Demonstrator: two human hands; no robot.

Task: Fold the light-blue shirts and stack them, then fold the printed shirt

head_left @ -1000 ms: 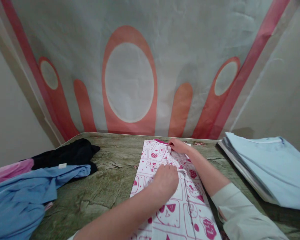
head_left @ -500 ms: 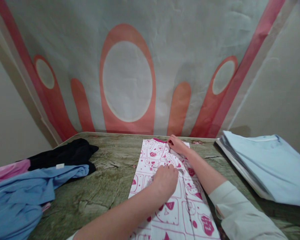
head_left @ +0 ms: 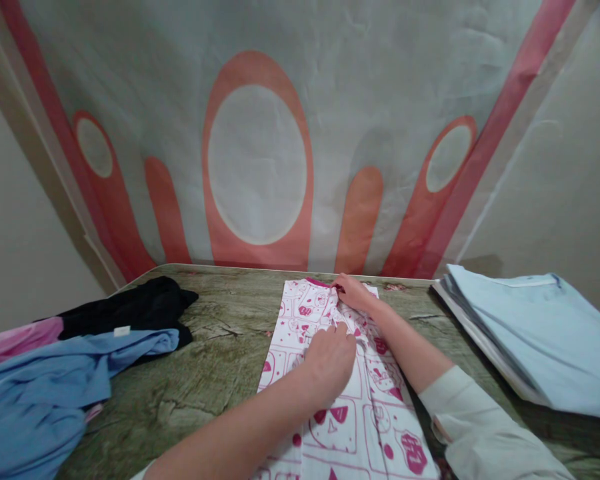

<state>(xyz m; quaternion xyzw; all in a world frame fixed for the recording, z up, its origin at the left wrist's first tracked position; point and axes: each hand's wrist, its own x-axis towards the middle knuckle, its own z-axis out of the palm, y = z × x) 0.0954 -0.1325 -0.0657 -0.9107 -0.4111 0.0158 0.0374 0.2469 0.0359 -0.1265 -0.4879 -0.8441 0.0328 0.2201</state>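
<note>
A white shirt (head_left: pixel 335 427) with a magenta cartoon print lies lengthwise before me, its sides folded into a long narrow shape. Its magenta neckline (head_left: pixel 317 283) faces the far edge of the table. My left hand (head_left: pixel 331 359) is closed on the fabric at the middle of the upper part, fingers curled under and partly hidden. Farther up, my right hand (head_left: pixel 353 293) pinches the cloth just right of the neckline. Between the two hands the fabric is bunched into small creases.
On the left lie a crumpled blue garment (head_left: pixel 40 380), a black one (head_left: pixel 130 303) and a pink one (head_left: pixel 23 341). A stack of folded clothes with a light blue shirt (head_left: pixel 535 333) on top sits at right. Behind the wood-patterned table (head_left: pixel 220 347) hangs a printed backdrop (head_left: pixel 330 133).
My right hand has shifted very slightly down and left at the neckline. The left hand stays nearly in place on the shirt, and the view has moved a little.
</note>
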